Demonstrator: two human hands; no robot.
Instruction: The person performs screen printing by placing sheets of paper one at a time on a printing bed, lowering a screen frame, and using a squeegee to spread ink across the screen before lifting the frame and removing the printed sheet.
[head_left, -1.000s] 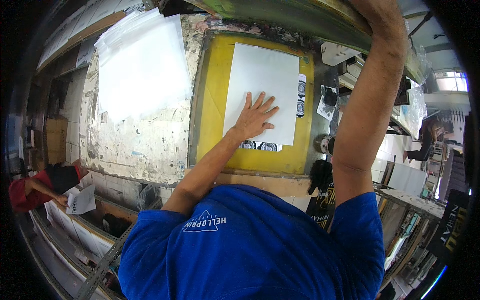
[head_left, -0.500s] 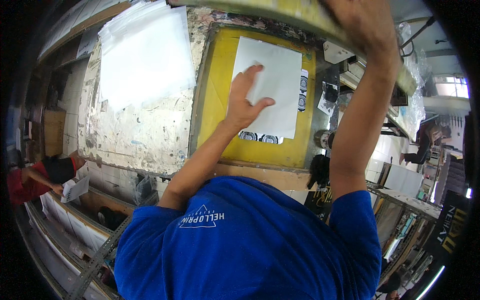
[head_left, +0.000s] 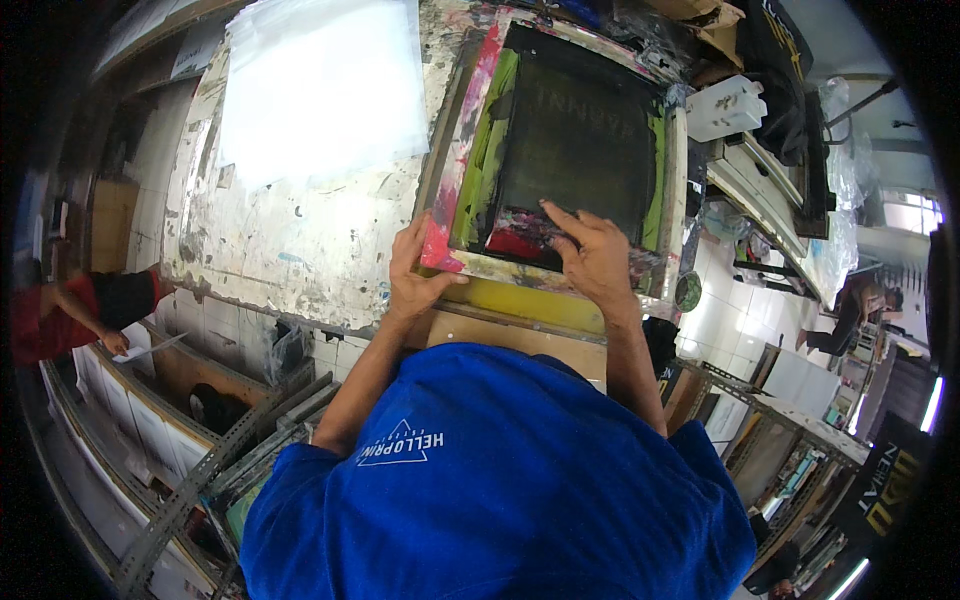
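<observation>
A screen printing frame (head_left: 470,140) lies lowered over the yellow printing base (head_left: 520,300), its wooden sides smeared with pink and red ink. Dark ink covers most of its mesh (head_left: 585,140), with green strips at both sides. My left hand (head_left: 412,275) grips the frame's near left corner, thumb along the near edge and fingers at the left side. Over the near part of the mesh, my right hand (head_left: 600,258) has index finger and thumb apart beside an ink-smeared, red-ended squeegee (head_left: 515,235). The white sheet under the frame is hidden.
Left of the frame, a stack of white sheets (head_left: 320,95) lies on the paint-spattered table (head_left: 290,230). A white plastic container (head_left: 725,108) stands off the frame's right side. At far left, a person in red (head_left: 90,310) holds a sheet; another person (head_left: 860,310) is at far right.
The raised frame has come down over the base and sheet. My left hand has moved from the sheet to the frame's corner. My right hand has come down from upper right to the near mesh.
</observation>
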